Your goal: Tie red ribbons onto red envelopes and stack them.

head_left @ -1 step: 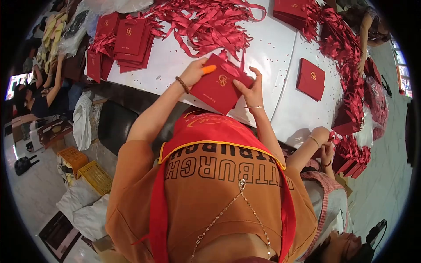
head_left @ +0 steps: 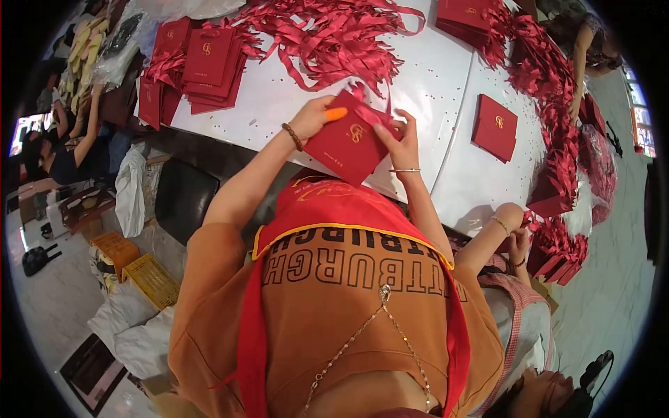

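A small flat red paper gift bag (head_left: 338, 148) with a gold emblem is tilted over the near table edge. My left hand (head_left: 313, 117), an orange cover on one finger, grips its upper left side, thumb side in front and other fingers behind. A red ribbon handle (head_left: 367, 111) lies across the bag's top. The thumb of my right hand (head_left: 402, 143) presses on this ribbon at the bag's upper right. Its other fingers are bent behind, partly hidden. Beyond the bag lies a big tangle of red ribbons (head_left: 334, 42).
Stacked red bags (head_left: 209, 63) stand at the far left of the white table (head_left: 435, 90). More bags (head_left: 496, 125) lie to the right. Ribboned bags (head_left: 557, 268) line the right edge, by a co-worker's hands (head_left: 519, 244). A black chair (head_left: 185, 198) and yellow crate (head_left: 151, 281) are left.
My right thumb has shifted slightly upward onto the ribbon, and the fingers behind have drawn nearer the bag. My left hand keeps its hold.
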`<state>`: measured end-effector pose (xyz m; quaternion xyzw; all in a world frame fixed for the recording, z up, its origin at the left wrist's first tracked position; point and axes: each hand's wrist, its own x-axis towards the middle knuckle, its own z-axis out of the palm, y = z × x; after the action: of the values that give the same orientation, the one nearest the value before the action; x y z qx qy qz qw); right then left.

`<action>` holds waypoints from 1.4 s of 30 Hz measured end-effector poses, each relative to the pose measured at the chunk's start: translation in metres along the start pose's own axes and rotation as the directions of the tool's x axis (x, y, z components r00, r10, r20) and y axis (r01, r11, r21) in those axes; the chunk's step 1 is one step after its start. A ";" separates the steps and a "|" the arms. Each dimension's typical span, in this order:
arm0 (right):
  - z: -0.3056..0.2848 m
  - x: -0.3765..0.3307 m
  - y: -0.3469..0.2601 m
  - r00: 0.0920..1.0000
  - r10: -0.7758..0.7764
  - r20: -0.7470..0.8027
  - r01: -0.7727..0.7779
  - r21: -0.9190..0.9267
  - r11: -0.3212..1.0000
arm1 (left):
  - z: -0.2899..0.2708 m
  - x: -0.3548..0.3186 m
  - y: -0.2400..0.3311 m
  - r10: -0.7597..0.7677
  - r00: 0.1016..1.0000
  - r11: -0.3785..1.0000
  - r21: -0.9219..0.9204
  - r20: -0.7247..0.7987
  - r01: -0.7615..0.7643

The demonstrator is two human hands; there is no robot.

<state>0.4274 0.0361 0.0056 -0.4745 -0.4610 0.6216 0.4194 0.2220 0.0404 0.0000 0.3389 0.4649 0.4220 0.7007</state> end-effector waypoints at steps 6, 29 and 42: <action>-0.001 0.015 0.015 0.993 -0.101 -0.056 0.101 -0.008 0.995 | -0.002 -0.004 -0.026 0.207 0.977 0.912 0.371 -0.051 -0.174; 0.019 0.043 0.029 0.776 -0.308 0.551 0.597 -0.799 0.075 | -0.040 0.050 0.010 0.524 0.851 -0.107 0.993 0.013 0.050; -0.012 0.037 0.035 0.786 -0.223 0.576 0.613 -0.771 0.170 | -0.031 -0.020 -0.035 0.346 0.913 -0.172 0.971 0.216 -0.165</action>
<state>0.4287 0.0663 -0.0371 -0.3635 -0.9081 0.1590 0.1341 0.1984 0.0109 -0.0333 0.8018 0.5849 0.0872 0.0857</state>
